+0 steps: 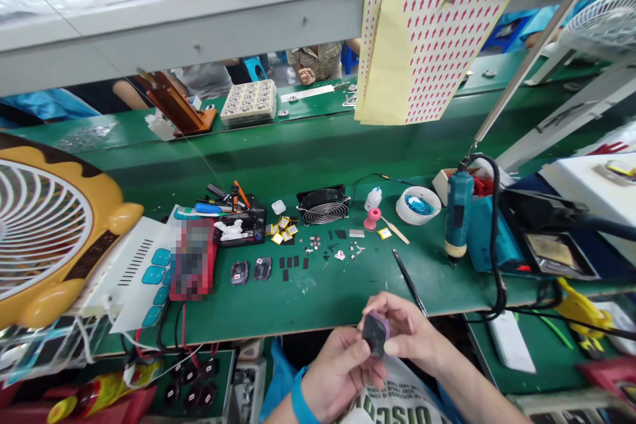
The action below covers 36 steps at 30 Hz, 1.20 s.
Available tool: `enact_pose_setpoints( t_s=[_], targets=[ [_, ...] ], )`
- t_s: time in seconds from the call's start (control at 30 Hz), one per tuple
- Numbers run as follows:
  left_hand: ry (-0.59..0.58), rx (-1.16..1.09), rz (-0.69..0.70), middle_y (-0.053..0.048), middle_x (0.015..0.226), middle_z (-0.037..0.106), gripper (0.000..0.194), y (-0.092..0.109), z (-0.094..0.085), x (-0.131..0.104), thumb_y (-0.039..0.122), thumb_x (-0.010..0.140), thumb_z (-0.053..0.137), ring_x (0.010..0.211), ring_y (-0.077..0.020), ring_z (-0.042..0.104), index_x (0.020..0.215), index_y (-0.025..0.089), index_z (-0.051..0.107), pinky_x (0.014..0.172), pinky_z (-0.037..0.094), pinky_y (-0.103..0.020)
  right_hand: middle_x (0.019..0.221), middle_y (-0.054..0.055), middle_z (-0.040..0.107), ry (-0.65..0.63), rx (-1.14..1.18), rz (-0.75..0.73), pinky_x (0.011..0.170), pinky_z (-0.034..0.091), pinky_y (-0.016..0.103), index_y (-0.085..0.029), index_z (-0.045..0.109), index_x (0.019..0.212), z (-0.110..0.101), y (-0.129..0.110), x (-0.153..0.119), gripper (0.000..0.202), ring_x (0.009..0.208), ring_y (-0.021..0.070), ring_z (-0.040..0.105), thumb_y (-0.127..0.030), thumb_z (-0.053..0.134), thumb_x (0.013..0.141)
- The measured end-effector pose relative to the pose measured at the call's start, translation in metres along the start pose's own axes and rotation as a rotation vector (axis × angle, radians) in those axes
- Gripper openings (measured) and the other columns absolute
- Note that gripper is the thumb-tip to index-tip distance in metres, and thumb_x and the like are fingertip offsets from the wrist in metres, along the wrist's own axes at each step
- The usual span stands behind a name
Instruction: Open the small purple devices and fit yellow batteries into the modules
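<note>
A small dark rounded case with a purple rim (376, 334) is held between both hands, just in front of the bench edge. My left hand (342, 364), with a blue band at its wrist, grips it from the left with the thumb on its near face. My right hand (407, 331) pinches it from the right with thumb and fingers. Black tweezers (410, 283) lie on the bench just beyond my right hand. Two similar purple-rimmed cases (239, 272) sit further left, beside several black rectangular pads (289, 262).
Across the bench (318, 305) are yellow-edged battery cells (284, 230), a small metal-grilled fan (325, 205), a white bowl (418, 205) and a red multimeter (192, 260). An electric screwdriver (457, 215) hangs at right. A yellow fan (50, 232) stands left. People sit beyond the shelf.
</note>
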<state>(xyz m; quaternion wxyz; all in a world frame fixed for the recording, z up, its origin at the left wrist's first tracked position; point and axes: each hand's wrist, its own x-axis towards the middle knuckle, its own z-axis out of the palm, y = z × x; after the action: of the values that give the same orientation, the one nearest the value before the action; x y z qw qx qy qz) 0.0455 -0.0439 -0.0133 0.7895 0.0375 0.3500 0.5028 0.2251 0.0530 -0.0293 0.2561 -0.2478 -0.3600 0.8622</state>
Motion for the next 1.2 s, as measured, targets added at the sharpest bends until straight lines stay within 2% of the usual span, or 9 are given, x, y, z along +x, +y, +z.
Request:
enact_pose_setpoints(
  t_s=[0.37, 0.97, 1.2],
  targets=[
    [-0.058, -0.034, 0.023, -0.010, 0.069, 0.090, 0.063, -0.006, -0.010, 0.002, 0.070, 0.071, 0.125, 0.055, -0.0150, 0.077, 0.091, 0.016, 0.098, 0.055, 0.058, -0.018, 0.109, 0.004, 0.094, 0.009, -0.013, 0.000, 0.083, 0.058, 0.037, -0.036, 0.099, 0.123, 0.002, -0.004, 0.000, 0.066, 0.091, 0.0258, 0.076, -0.065, 0.123, 0.068],
    [-0.070, -0.045, 0.024, -0.009, 0.069, 0.090, 0.061, -0.009, -0.013, 0.002, 0.067, 0.073, 0.124, 0.056, -0.0153, 0.078, 0.092, 0.017, 0.097, 0.056, 0.057, -0.019, 0.110, 0.004, 0.093, 0.012, -0.020, -0.002, 0.084, 0.060, 0.039, -0.035, 0.097, 0.122, 0.000, -0.001, -0.001, 0.065, 0.093, 0.0278, 0.078, -0.062, 0.122, 0.069],
    [-0.078, -0.060, 0.029, -0.011, 0.071, 0.091, 0.059, -0.009, -0.014, 0.002, 0.065, 0.075, 0.124, 0.057, -0.0157, 0.080, 0.091, 0.016, 0.097, 0.056, 0.058, -0.018, 0.108, 0.004, 0.093, 0.017, -0.028, -0.007, 0.083, 0.059, 0.039, -0.036, 0.098, 0.121, -0.001, 0.000, -0.001, 0.065, 0.091, 0.0273, 0.076, -0.066, 0.122, 0.068]
  ],
)
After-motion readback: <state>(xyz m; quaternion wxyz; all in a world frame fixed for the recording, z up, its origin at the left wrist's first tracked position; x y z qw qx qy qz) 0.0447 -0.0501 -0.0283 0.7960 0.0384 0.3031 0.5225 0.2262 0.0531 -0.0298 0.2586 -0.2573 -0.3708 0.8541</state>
